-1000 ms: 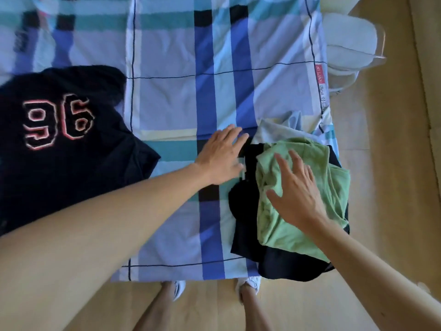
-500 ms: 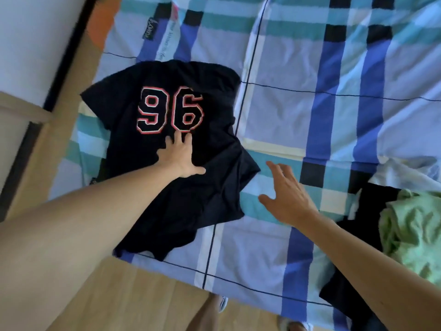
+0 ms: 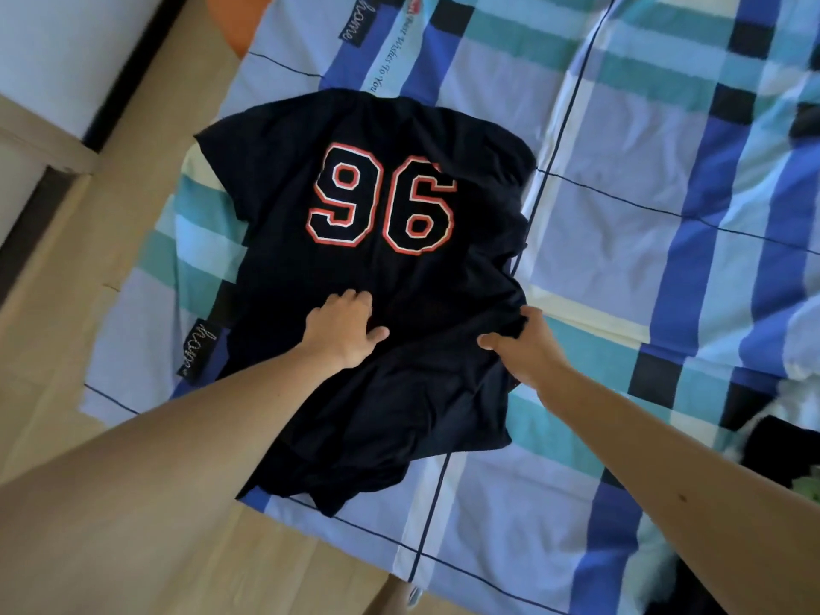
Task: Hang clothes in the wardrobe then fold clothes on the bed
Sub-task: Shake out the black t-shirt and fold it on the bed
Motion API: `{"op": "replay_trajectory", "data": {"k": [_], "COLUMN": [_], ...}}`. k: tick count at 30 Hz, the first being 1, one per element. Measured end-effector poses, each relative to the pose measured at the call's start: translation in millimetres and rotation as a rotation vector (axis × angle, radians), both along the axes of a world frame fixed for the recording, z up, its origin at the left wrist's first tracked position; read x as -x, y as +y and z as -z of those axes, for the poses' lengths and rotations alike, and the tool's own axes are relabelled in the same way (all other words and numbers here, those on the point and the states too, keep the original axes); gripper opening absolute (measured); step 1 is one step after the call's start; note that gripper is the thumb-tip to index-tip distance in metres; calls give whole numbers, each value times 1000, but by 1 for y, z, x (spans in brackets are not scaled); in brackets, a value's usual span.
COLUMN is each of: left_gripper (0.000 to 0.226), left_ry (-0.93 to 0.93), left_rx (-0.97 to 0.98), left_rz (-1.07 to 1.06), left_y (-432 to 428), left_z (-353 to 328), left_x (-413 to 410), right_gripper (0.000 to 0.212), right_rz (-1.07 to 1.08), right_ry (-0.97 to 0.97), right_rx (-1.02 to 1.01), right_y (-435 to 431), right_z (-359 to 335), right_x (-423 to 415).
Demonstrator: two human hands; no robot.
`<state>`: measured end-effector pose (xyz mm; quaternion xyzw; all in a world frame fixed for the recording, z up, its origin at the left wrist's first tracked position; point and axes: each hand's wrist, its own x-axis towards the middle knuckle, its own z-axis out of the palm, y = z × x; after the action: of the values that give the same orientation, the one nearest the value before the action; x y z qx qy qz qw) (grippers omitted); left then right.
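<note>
Two hands on limp, light navy shirt [image 3: 399, 277]: left hand [image 3: 341, 330] presses flat, right hand [image 3: 526, 348] pinches bunched side edge; probably best held at seams.

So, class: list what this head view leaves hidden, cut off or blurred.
Head view:
1. Fingertips of the right hand: buried in the bunched edge of the navy shirt.
2. The shirt's near-left hem: under the left forearm.
3. The clothes pile: cut off by the right frame edge, and blurred.

Arms outstretched; left hand [image 3: 344, 328] palm down, thumb spread; right hand [image 3: 528, 348] grip pinching shirt [image 3: 275, 170].
</note>
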<state>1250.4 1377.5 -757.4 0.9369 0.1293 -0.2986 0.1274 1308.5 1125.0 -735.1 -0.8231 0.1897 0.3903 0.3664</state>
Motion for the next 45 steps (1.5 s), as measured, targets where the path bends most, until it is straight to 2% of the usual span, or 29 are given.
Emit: {"op": "replay_trajectory", "data": {"k": [1, 3, 5, 6, 9, 11, 13, 15, 16, 18, 19, 20, 21, 23, 25, 26, 28, 30, 31, 32, 34, 36, 37, 39, 40, 41, 43, 45], "left_gripper": [46, 55, 49, 45, 41, 48, 73, 95, 91, 65, 55, 49, 45, 40, 40, 40, 39, 28, 18, 17, 35, 52, 59, 72, 71, 60, 25, 11], "left_ry": [25, 70, 12, -47, -264, -298, -232, -150, -133, -158, -168, -164, -160, -109, -5, 56, 219, 429, 506, 529, 364, 77, -10, -47, -57, -105, -224, -292], "left_rx": [10, 42, 140, 220, 498, 699, 823, 767, 705, 653, 674, 709, 748, 883, 1042, 1084, 1130, 1171, 1170, 1145, 1041, 940, 988, 1207, 1293, 1324, 1259, 1200], "left_rz": [-21, -70, -152, -217, -447, -638, -722, -630, -593, -597, -620, -640, -654, -698, -676, -633, -537, -364, -274, -201, -191, -350, -471, -686, -750, -761, -736, -698], "left_y": [5, 9, 10, 8, -5, -18, -28, -33, -32, -28, -27, -25, -24, -25, -36, -42, -58, -75, -83, -88, -95, -103, -109, -120, -126, -130, -134, -135], "left_z": [3, 7, 7, 3, -17, -43, -63, -67, -65, -69, -76, -84, -93, -114, -132, -139, -153, -165, -169, -167, -160, -171, -183, -204, -218, -234, -270, -310], "left_x": [3, 6, 5, 2, -21, -46, -68, -78, -78, -72, -68, -64, -59, -46, -29, -20, -5, 7, 10, 12, 9, 0, -5, -18, -23, -26, -25, -23], "right_gripper": [84, 63, 29, 24, 41, 45, 50, 46, 44, 43, 33, 15, 11, 46, 67, 70, 59, 46, 43, 42, 39, 37, 38, 41, 43, 47, 56, 54], "right_rz": [136, 331, 347, 317, 84, -67, -191, -336, -412, -507, -488, -393, -252, 157, 474, 543, 577, 525, 495, 472, 445, 427, 418, 326, 248, 169, 70, -41], "right_ry": [14, 62, 78, 56, -163, -249, -193, -84, -17, 105, 136, 151, 176, 285, 360, 369, 366, 372, 377, 375, 303, 164, 97, -23, -76, -99, -62, -117], "right_rx": [-26, -86, -127, -126, -155, -340, -570, -696, -710, -708, -709, -712, -712, -728, -779, -810, -880, -827, -768, -723, -731, -816, -863, -946, -973, -1018, -1108, -1080], "right_y": [3, 9, 15, 21, 48, 71, 90, 97, 97, 87, 79, 70, 61, 38, 21, 14, 4, -1, -4, -6, -11, -17, -19, -17, -16, -17, -27, -40], "right_z": [3, 4, 0, -2, -21, -38, -57, -72, -76, -80, -83, -86, -83, -71, -65, -64, -70, -79, -85, -93, -109, -134, -150, -183, -199, -216, -252, -291], "right_x": [-5, -15, -21, -23, -19, -5, 17, 33, 37, 39, 37, 34, 31, 20, 12, 8, 3, 0, -1, -1, -3, -4, -4, 2, 7, 11, 14, 11]}}
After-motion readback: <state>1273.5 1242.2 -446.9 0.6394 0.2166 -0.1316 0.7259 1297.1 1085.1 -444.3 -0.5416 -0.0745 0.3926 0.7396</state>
